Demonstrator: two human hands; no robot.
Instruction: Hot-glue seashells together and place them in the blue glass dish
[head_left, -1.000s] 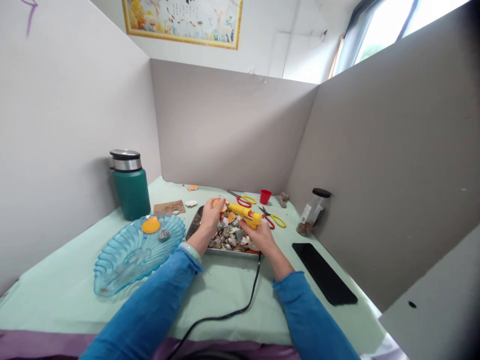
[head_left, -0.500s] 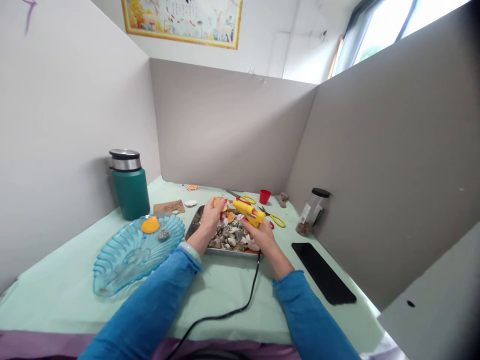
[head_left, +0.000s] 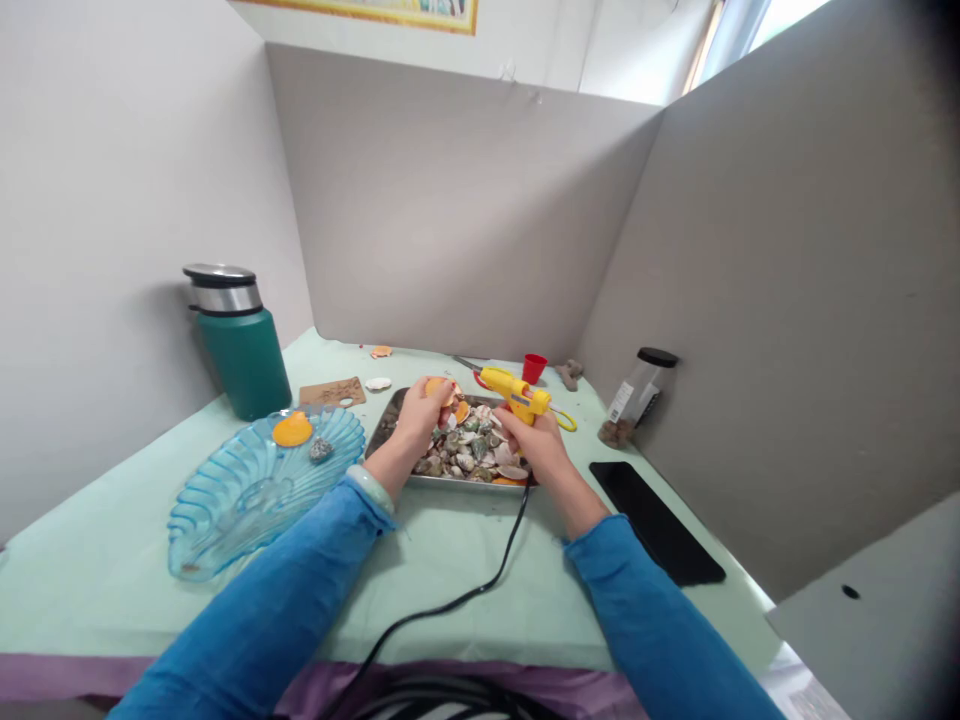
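Note:
My left hand pinches an orange shell above the left part of a metal tray. Small reddish and white bits show at its fingertips, too small to name. In my right hand is a yellow glue gun, its nozzle pointing left and a little apart from the shell. A black cord runs down from the gun to the table's front edge. Mixed shells fill the tray under both hands.
To the left are a blue scalloped dish with an orange shell and a green bottle. A red cup, yellow-handled scissors, a jar and a black phone-like slab are right. Grey panels enclose the table.
My view has tipped downward. The glue gun has shifted slightly right, away from the shell in my left hand, widening the space between them. Both hands keep their hold.

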